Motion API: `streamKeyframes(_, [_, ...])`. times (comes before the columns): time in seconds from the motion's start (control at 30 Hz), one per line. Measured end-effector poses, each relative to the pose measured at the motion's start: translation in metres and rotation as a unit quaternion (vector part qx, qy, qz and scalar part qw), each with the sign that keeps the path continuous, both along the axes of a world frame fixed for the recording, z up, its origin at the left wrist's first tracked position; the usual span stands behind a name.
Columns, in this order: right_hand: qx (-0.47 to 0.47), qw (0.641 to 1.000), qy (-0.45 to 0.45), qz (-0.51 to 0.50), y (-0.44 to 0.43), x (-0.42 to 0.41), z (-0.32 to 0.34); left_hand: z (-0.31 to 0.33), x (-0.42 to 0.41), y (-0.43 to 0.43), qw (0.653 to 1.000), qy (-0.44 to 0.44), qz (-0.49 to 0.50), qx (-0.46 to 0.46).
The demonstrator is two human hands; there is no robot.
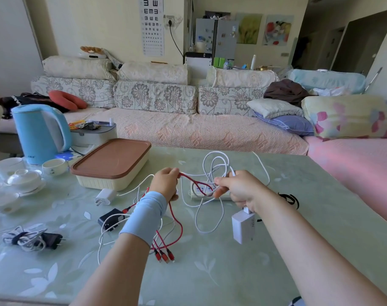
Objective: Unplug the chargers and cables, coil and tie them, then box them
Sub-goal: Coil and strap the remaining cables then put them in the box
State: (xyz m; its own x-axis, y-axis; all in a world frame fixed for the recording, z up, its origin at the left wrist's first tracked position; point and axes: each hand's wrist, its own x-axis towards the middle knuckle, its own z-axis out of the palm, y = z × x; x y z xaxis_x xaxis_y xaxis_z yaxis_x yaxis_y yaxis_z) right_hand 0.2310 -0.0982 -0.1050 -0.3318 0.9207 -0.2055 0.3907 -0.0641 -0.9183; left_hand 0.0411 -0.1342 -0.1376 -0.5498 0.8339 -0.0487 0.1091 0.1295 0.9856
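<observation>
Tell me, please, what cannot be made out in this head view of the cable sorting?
Head view:
- Box contents: hidden by its brown lid.
- Power strip sockets: largely covered by the left hand, right hand, red cable and white cable.
- White charger lettering: too small to read.
</observation>
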Motion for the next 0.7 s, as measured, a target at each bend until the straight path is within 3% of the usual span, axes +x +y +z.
streamKeyframes(0.07, [0.043,0.997,-0.030,-0.050,0.003,-0.001,-0.002,-0.001,-0.006,0.002,0.997,-0.062,0.028,0.043])
streamKeyframes(0.13, [0.087,0.991,-0.064,-0.084,0.006,-0.001,-0.004,-0.001,-0.016,0.003,0.995,-0.058,0.062,0.059])
streamKeyframes(0.23, [0.095,0.991,-0.052,-0.081,0.009,0.000,-0.006,-0.007,-0.033,0.004,0.986,0.144,0.071,-0.034])
streamKeyframes(0.27, [0.089,0.992,-0.042,-0.076,0.007,-0.001,-0.005,-0.009,-0.035,0.001,0.967,0.229,0.030,-0.108])
streamKeyframes(0.33, [0.072,0.995,0.000,-0.067,0.002,-0.003,0.000,-0.013,-0.030,-0.007,0.890,0.378,-0.070,-0.245])
streamKeyframes(0.37, [0.063,0.996,0.024,-0.065,0.000,-0.004,0.001,-0.015,-0.025,-0.010,0.857,0.427,-0.102,-0.270])
streamKeyframes(0.43, [0.058,0.996,0.038,-0.063,0.001,-0.005,0.002,-0.014,-0.014,-0.014,0.845,0.468,-0.139,-0.217])
streamKeyframes(0.5, [0.066,0.996,0.027,-0.059,0.003,-0.006,0.001,-0.006,0.002,-0.017,0.864,0.465,-0.158,-0.106])
streamKeyframes(0.57, [0.072,0.995,0.037,-0.054,0.004,-0.006,0.000,0.000,0.018,-0.017,0.908,0.361,-0.214,-0.024])
streamKeyframes(0.63, [0.065,0.994,0.072,-0.041,0.002,-0.006,0.001,0.001,0.031,-0.018,0.932,0.212,-0.294,0.012])
streamKeyframes(0.7, [0.057,0.992,0.109,-0.024,-0.001,-0.006,0.002,-0.001,0.036,-0.017,0.932,0.181,-0.312,0.015])
